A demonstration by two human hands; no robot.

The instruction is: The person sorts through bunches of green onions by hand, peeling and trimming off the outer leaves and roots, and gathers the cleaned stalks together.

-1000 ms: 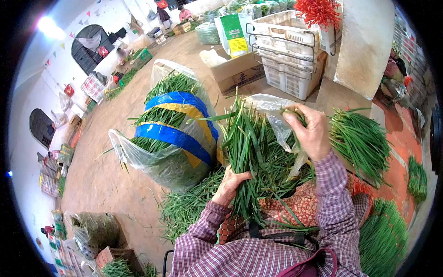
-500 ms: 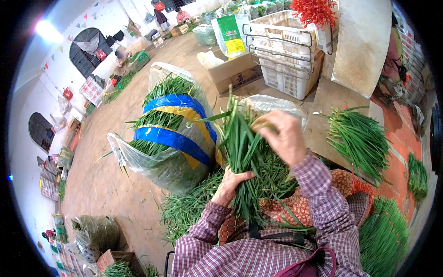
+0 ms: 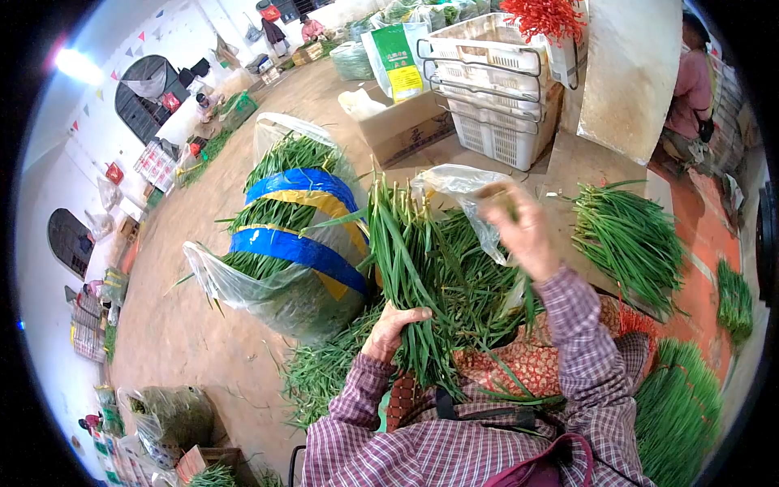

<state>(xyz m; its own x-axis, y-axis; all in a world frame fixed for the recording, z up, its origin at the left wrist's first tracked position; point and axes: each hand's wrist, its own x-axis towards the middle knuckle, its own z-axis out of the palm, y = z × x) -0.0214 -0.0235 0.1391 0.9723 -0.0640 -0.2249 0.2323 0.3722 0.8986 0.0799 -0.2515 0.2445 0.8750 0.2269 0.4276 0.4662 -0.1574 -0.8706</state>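
Observation:
My left hand is closed round the lower part of a bunch of garlic chives, which stands upright with its pale stem ends at the top. My right hand is raised to the right of the bunch, apart from it and smeared by motion, with its fingers curled. Whether something is in those fingers cannot be made out. A clear plastic bag lies behind and partly under the right hand. Loose green leaves are heaped below the bunch, over and beside my lap.
A large striped bag full of greens stands to the left. Chive bundles lie on a board at the right, near a larger pile. Stacked white crates and a cardboard box stand ahead. A person sits at far right.
My right hand has moved away from the stem tops, to the right. The held bunch has shifted slightly left and its stem ends are spread more. The person at far right shows more.

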